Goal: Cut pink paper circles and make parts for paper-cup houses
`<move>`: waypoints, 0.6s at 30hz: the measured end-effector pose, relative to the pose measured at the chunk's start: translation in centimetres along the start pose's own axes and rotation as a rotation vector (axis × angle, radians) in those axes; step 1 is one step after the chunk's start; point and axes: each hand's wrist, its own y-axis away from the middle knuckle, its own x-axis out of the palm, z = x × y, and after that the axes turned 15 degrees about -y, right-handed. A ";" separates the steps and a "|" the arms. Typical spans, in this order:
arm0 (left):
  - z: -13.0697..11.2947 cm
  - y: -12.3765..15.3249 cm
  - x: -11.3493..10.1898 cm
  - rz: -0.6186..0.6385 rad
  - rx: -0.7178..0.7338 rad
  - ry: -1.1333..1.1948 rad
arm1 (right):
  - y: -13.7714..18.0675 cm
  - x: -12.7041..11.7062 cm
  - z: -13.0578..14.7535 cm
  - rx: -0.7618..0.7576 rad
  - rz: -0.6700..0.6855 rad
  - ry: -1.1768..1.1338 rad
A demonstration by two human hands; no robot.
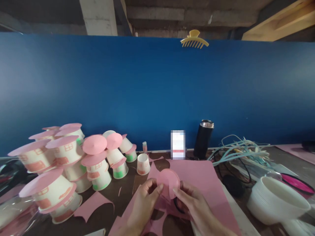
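Both my hands hold a round pink paper disc [168,181] low in the middle of the view. My left hand [145,200] pinches its left edge with thumb and fingers closed. My right hand [194,205] grips its right edge the same way. Under them lies a large pink paper sheet [204,178] with round pieces cut out of it. A dark ring-shaped thing [177,206] shows beside my right hand; I cannot make out what it is.
A heap of paper cups with pink cone roofs [66,164] fills the left. One bare printed cup [143,164] stands upside down. A black flask [203,139], a small glue bottle [144,147], tangled cords [241,149] and stacked white bowls [275,200] lie right. A blue partition [157,88] closes the back.
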 end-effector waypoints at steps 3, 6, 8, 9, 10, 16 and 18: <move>0.2 -0.2 0.0 0.004 -0.001 0.034 | 0.1 0.2 0.0 -0.020 -0.020 -0.004; 0.3 -0.3 -0.1 -0.017 -0.012 0.017 | -0.1 0.2 -0.1 -0.070 -0.084 -0.014; 0.3 -0.4 -0.1 -0.021 -0.029 -0.005 | -0.3 0.1 0.1 -0.143 -0.149 -0.016; 0.4 -0.5 -0.1 -0.025 -0.037 -0.017 | -0.4 0.1 0.3 -0.187 -0.176 -0.017; 0.5 -0.5 0.0 -0.029 -0.046 -0.029 | -0.3 0.1 0.6 -0.231 -0.195 -0.015; 0.9 -0.6 0.4 -0.012 -0.084 -0.089 | 1.4 1.5 3.2 -0.398 -0.113 0.119; 0.8 -0.5 0.4 -0.007 -0.080 -0.121 | 2.0 2.3 3.9 -0.410 -0.035 0.194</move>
